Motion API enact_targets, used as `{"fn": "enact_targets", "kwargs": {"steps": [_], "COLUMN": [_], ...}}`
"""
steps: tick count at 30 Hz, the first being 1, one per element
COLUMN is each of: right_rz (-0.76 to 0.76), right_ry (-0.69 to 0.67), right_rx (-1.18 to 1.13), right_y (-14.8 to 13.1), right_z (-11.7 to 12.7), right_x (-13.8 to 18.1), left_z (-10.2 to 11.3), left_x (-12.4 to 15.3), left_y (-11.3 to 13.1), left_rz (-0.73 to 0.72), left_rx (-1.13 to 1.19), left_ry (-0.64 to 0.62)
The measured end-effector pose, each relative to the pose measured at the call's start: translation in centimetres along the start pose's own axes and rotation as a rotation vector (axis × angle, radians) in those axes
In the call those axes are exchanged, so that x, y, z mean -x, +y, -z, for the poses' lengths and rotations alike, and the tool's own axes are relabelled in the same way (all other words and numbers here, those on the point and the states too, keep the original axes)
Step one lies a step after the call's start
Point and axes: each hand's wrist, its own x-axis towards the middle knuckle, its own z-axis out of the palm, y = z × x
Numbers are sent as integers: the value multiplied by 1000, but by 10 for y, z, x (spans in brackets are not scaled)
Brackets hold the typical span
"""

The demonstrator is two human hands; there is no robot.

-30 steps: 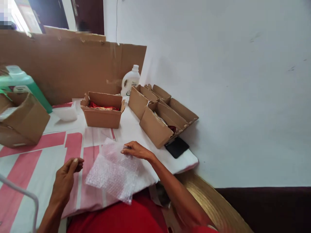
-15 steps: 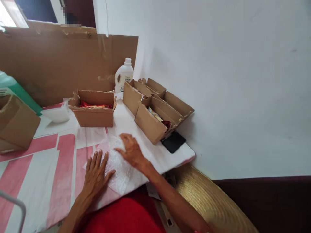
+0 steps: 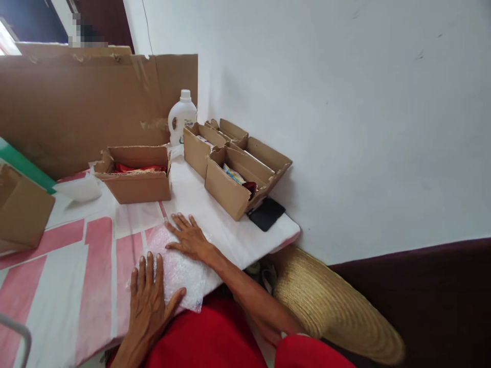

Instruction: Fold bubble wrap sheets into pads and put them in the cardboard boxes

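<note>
Bubble wrap [image 3: 186, 283] lay at the table [image 3: 57, 301]'s near edge, left hand [image 3: 148, 294] flat on its left side, right hand [image 3: 190, 238] on its far side, fingers apart on both. Middle box [image 3: 140, 190] had red stuff [image 3: 140, 168] in it. Front box [image 3: 225, 193] on the right held a blue-and-yellow pack [image 3: 233, 175] plus something dark red [image 3: 250, 187], couldn't tell what.

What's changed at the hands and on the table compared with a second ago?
The left hand, clear of the bubble wrap before, has moved right and lies spread over its left part. The right hand has let go of its pinch and lies spread over the far part. The box with red contents and white bottle stayed put, though the view turned.
</note>
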Motion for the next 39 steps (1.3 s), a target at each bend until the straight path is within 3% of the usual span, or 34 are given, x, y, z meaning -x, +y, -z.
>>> {"fn": "enact_targets", "kwargs": {"steps": [4,7,11,13,16,18,22,26,32,39], "right_rz": [-93,-2,141,142,144,177,303,324,328,128], "right_ry": [127,214,152,87,50,69,47,40,231,520], "right_rx": [-15,-11,10,16,12,5,-25,-14,-74,-513], "right_y": [1,-15,-16,-3,17,22,17,14,13,-4], "right_z": [20,21,8,4,7,11,11,-2,-14,-11], "right_x": [22,49,89,109,134,145,153,157,170,169], "left_z": [13,15,-3,-9,0,13,36,44,56,66], "left_x": [-20,-54,-91,-95,-82,-65,-27,0,22,17], "left_y": [-5,-14,-40,-58,-82,-90,-83,-72,-69,-61], "left_rz": [47,18,-142,-131,-77,-129,-336,-376,-439,-382], "left_rx": [-9,30,58,30,14,27,55,25,32,127], "left_ry": [-26,-46,-160,-215,-187,-137,-187,-181,-132,-136]}}
